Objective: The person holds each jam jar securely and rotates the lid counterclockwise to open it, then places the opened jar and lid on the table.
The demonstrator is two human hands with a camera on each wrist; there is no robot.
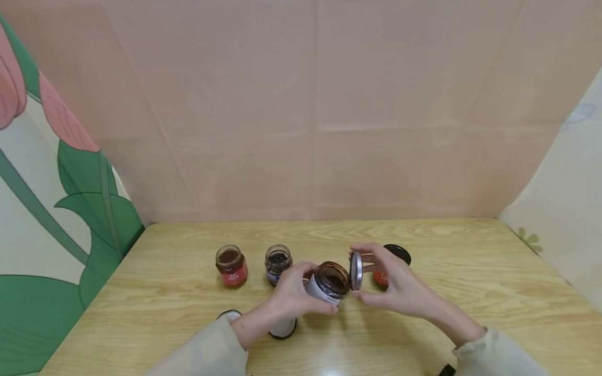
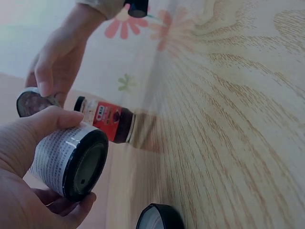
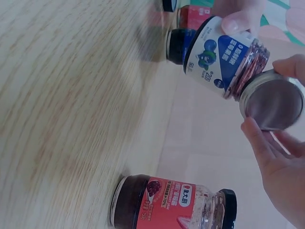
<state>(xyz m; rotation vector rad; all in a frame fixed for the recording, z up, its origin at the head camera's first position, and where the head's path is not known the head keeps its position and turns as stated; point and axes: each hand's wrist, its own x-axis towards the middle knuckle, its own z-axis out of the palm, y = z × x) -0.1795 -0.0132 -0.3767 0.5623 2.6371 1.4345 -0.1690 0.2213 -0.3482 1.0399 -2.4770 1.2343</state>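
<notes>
My left hand (image 1: 298, 295) grips a jam jar (image 3: 214, 59) with a white and blue blueberry label. The jar is held above the table, tilted to the right, its mouth uncovered and dark jam inside. By the rim, my right hand (image 1: 400, 287) pinches a round lid (image 3: 274, 102) between thumb and fingers. That lid stands on edge right beside the jar's mouth. In the left wrist view the jar's dark base (image 2: 86, 167) faces the camera. Behind the right hand stands a red-labelled jam jar (image 3: 167, 202) with a black lid on, partly hidden in the head view.
To the left stand an uncovered red-labelled jar (image 1: 232, 271) and an uncovered blue-labelled jar (image 1: 276, 261). Two lids lie nearer on the wooden table: one lid (image 1: 283, 329) beside the left forearm, another lid (image 1: 229, 314) partly behind it. A black object (image 1: 447, 371) shows at the front edge.
</notes>
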